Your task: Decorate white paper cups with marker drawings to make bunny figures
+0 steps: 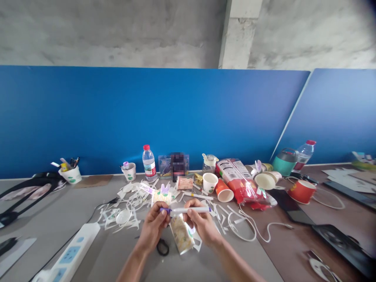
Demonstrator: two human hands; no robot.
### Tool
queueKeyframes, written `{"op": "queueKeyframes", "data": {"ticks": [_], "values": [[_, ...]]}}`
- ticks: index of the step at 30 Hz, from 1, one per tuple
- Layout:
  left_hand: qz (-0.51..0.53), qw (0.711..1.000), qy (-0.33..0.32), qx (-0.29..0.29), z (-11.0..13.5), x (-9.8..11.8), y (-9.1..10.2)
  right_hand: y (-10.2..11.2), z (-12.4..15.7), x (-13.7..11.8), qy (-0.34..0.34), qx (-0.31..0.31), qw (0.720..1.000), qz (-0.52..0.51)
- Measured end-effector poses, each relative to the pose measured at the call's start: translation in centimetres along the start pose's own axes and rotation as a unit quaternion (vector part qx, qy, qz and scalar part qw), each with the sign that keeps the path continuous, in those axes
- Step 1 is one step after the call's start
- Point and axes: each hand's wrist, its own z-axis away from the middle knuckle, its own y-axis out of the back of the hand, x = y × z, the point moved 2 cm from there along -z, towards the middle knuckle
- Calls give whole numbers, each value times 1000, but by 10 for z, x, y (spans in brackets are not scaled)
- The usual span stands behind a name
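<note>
A white marker pen (201, 210) with purple ends lies level between my two hands, above the desk. The fingers of my left hand (153, 224) are closed on its purple left end. My right hand (202, 225) grips the white barrel from the other side. Whether the cap is on or off, I cannot tell. Just below is a pale, yellowish patterned piece (181, 234) with green marks, partly behind my right fingers. Black-handled scissors (162, 247) lie by my left wrist. Behind my left hand stands a decorated paper cup (161, 197) with purple ear-like pieces.
White paper scraps (129, 213) litter the desk. A water bottle (149, 164), a white paper cup (210, 183), an orange cup (225, 190) and a red package (239, 178) stand or lie behind. At left is a power strip (73, 248); a white cable (249, 235) loops at right.
</note>
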Motion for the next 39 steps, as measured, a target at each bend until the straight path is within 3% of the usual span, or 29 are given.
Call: {"op": "queueKeyframes", "data": {"ticks": [17,25,28,30,32,34,35,39], "values": [[-97,995,-31,-2,3,-7,-8,-2,2,21,-12,-11,1000,-25],[-159,984,-75,-5,10,-4,-10,-7,3,18,-9,-22,998,-64],[-183,974,-133,30,7,1,-3,1,-3,12,1,-12,999,-46],[-206,955,-186,101,1,5,11,17,-10,11,26,49,998,-2],[-257,918,-209,220,-8,8,32,37,-18,13,53,115,985,117],[-298,880,-204,308,-17,7,53,55,-24,17,76,146,935,314],[-331,866,-192,320,-22,5,61,61,-26,20,81,137,896,415],[-373,854,-177,316,-36,-6,80,74,-28,28,78,110,858,495]]}}
